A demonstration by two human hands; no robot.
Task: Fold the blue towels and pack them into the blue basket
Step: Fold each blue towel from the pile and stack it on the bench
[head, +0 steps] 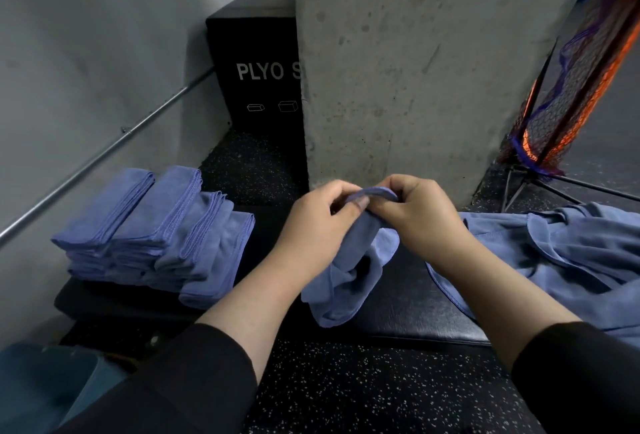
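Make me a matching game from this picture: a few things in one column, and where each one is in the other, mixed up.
Things:
1. folded towels
2. held towel
3. loose towels
4. black box

Places:
A. heaped on the right
B. behind, beside the concrete pillar
C. stacked on the left
D. in both hands, left hand and right hand

Pairs: 1-C, 2-D, 3-A, 4-B

folded towel stacks (152,226) left, loose towels (554,253) right, bare bench (408,298) between
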